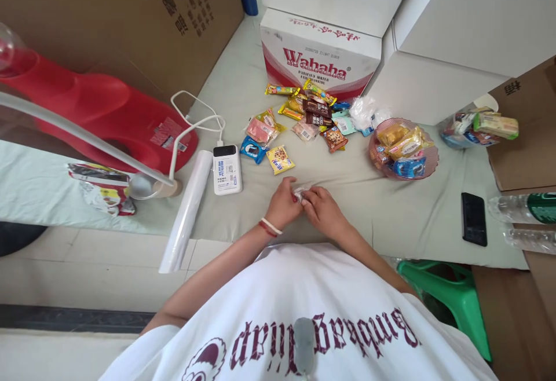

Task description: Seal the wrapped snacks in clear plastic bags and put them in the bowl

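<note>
While both hands meet over the pale cloth (391, 213) near its front edge, the left hand (282, 202) and the right hand (324, 212) pinch a small clear-wrapped snack (300, 191) between their fingertips; each grip is narrow and closed on the wrapper. What is inside is too small to tell, perhaps a sweet.

Just beyond the hands lies a scatter of loose snack packets (299, 120), running back to a Wahaha carton (319, 57). A pink bowl (430, 158) heaped with more packets stands to the right, well apart from the hands. A white power bank (226, 169) with its cable lies to the left, beside a white roll (185, 213), and a black phone (473, 219) rests near the cloth's right edge.

The risk I judge likeliest is the slick film slipping out of so slight a pinch, so that the snack drops and is lost among the other packets. A sharp tug from both sides could also burst the wrapper and spill what it holds. The roll overhangs the cloth's edge, and a nudge from the left elbow might send it rolling.
</note>
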The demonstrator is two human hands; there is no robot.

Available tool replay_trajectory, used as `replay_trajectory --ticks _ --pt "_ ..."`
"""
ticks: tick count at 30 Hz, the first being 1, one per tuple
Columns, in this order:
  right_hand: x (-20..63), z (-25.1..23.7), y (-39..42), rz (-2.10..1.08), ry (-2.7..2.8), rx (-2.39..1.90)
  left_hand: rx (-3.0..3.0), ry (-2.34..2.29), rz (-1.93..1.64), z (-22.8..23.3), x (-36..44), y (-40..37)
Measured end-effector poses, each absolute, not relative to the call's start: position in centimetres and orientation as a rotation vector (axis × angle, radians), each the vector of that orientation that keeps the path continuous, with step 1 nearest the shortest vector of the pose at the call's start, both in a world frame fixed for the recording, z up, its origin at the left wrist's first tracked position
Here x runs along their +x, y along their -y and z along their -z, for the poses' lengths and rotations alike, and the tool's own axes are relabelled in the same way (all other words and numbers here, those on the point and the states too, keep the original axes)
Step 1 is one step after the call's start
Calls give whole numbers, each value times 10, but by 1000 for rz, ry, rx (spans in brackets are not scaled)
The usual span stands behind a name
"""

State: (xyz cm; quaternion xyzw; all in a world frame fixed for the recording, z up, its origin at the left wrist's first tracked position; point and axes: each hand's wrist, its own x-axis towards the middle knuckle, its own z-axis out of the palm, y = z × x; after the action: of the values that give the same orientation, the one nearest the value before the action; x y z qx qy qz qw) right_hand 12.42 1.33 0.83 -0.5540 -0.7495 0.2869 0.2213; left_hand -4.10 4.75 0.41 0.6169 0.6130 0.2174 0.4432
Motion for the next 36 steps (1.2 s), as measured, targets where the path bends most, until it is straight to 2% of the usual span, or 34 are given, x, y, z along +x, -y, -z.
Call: replay_trajectory --ticks 4,7,10,14,17,19,21,25,27,31,34,36 --pt "130 -6 -3 -800 1972 -1493 1095 -1091 -794 -21 -50 -39" --pt "151 -12 -1 -750 1801 -1577 1015 -892 -824 -34 -45 -34" --pt "207 -39 -21 -583 1557 -1618 983 -887 -847 -36 -48 -35" --pt "317 -96 -88 -131 1387 -1776 935 -1047 -864 -21 -68 -33" --pt "360 -119 -148 -240 1548 -2146 864 -1156 -836 -8 -82 -25" --pt "358 -117 -177 -315 1745 -2426 824 -1192 -830 -3 -90 -17" --pt "340 -107 -191 -263 1934 -2565 793 -1228 -842 -1 -98 -10" --pt "310 -98 -192 177 2225 -2488 737 -1331 -909 1 -116 1" --pt "307 -104 -197 299 2186 -2446 711 -1369 -925 2 -123 6" --pt "303 -113 -229 205 1979 -2474 716 -1391 -898 3 -127 9" --pt "289 -99 -257 67 1966 -2544 787 -1372 -865 -1 -122 9" --pt "278 -86 -271 85 1952 -2518 830 -1367 -855 -4 -120 10"
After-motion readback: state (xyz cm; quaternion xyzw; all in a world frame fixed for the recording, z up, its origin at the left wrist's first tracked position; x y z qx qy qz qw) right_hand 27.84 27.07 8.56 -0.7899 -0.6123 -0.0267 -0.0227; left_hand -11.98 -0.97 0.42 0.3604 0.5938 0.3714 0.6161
